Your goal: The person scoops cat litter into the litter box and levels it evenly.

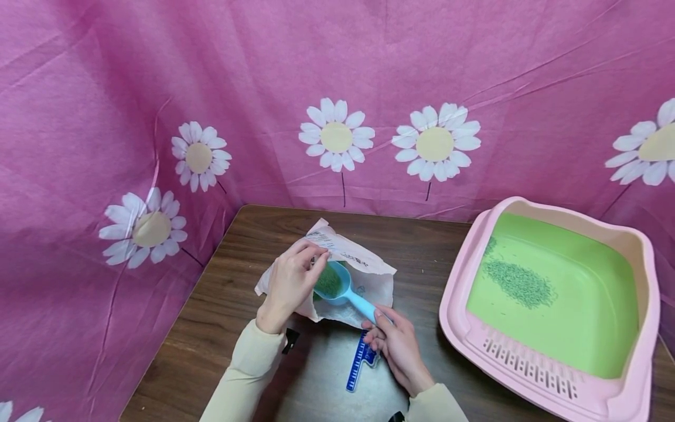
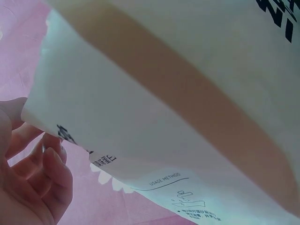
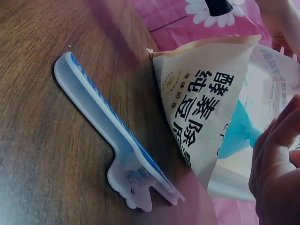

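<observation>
A white paper bag with black print stands at the middle of the table, its mouth spread apart. My left hand pinches the bag's upper edge; in the left wrist view its fingertips and thumb meet at a corner of the paper. With my right hand I grip the handle of a light-blue scoop. The scoop's bowl lies within the bag's mouth and carries green pellets. The right wrist view has the blue scoop partly behind the bag's front wall.
A blue and white sealing clip lies on the dark wooden table, below the right hand. To the right stands a pink litter box with a green floor and a patch of green pellets. A pink daisy-patterned cloth hangs behind.
</observation>
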Demonstrator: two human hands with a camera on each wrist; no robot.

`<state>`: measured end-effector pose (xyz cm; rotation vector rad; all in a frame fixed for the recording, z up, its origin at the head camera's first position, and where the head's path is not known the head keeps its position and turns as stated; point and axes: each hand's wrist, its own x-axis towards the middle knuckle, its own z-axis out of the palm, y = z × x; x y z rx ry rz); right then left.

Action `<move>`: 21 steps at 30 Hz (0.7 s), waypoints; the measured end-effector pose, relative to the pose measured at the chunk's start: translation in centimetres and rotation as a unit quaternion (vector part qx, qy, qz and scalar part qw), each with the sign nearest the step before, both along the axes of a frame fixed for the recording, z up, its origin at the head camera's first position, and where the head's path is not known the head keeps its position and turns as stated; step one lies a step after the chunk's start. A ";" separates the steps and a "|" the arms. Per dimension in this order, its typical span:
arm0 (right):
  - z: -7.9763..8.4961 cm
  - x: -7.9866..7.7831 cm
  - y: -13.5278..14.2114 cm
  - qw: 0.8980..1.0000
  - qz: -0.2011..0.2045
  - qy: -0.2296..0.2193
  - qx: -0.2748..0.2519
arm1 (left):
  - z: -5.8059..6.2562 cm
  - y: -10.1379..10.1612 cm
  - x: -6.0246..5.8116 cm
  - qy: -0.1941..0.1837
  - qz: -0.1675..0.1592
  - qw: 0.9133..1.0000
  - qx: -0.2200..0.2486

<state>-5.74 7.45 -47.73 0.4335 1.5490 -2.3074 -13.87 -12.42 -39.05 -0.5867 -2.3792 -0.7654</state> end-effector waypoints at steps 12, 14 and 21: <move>-0.2 0.6 0.7 1.000 0.006 -0.004 -0.022 | 0.0 -0.1 0.0 0.001 0.002 1.000 0.000; -0.2 0.7 0.9 1.000 0.006 -0.004 -0.020 | 0.0 -0.1 0.0 0.002 0.001 1.000 0.000; -0.3 0.8 1.4 1.000 0.015 -0.010 -0.015 | 0.1 -0.1 -0.1 0.001 0.003 1.000 0.000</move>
